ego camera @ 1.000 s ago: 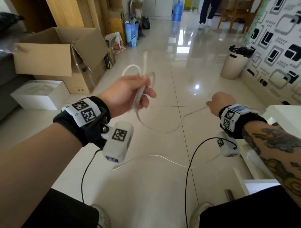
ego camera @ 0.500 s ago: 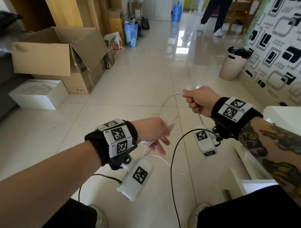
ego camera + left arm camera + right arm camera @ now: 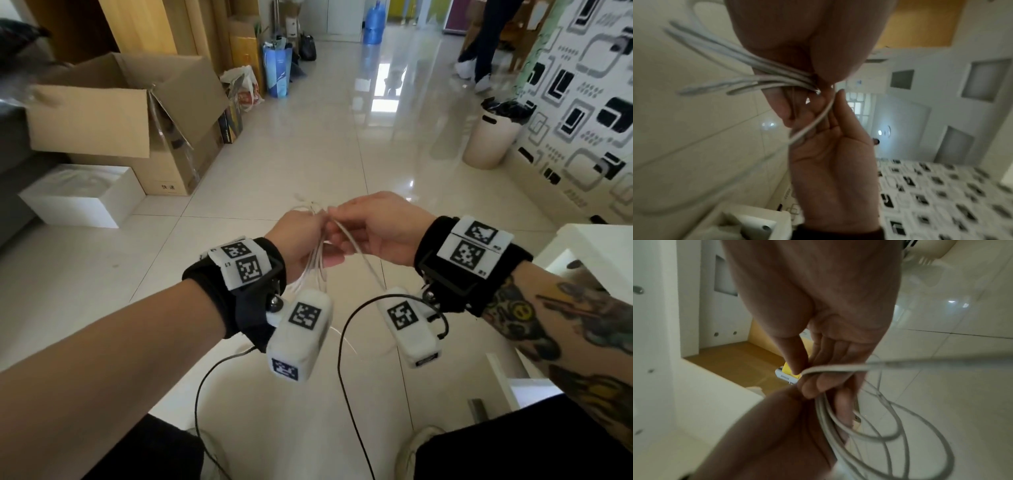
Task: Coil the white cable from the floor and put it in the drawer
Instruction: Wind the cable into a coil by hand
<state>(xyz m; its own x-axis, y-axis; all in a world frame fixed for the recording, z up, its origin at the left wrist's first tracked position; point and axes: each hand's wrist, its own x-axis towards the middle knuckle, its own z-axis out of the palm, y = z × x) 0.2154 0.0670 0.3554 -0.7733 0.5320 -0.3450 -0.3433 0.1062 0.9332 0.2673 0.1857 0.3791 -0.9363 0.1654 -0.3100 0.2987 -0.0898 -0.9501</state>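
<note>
Above the glossy tiled floor (image 3: 308, 154), between the person's knees and chest, both hands met in mid-air. The left hand (image 3: 301, 236) had its fingers curled round several gathered loops of the white cable (image 3: 317, 263), which hung below the fist in slack coils. The right hand (image 3: 373, 229), touching the left, pinched a single strand of that cable between thumb and fingertips (image 3: 797, 368); from the pinch the strand ran down toward the floor, though its far end was too blurred to follow. Seen from the right wrist, the loops (image 3: 890, 423) drooped wide under the left hand. At the right edge stood a white cabinet (image 3: 589, 246), with what seemed to be an open drawer (image 3: 527, 390) below it. An open cardboard box (image 3: 120, 113) and a flat white box (image 3: 82, 195) sat at left, a lined waste bin (image 3: 489, 140) at far right.
</note>
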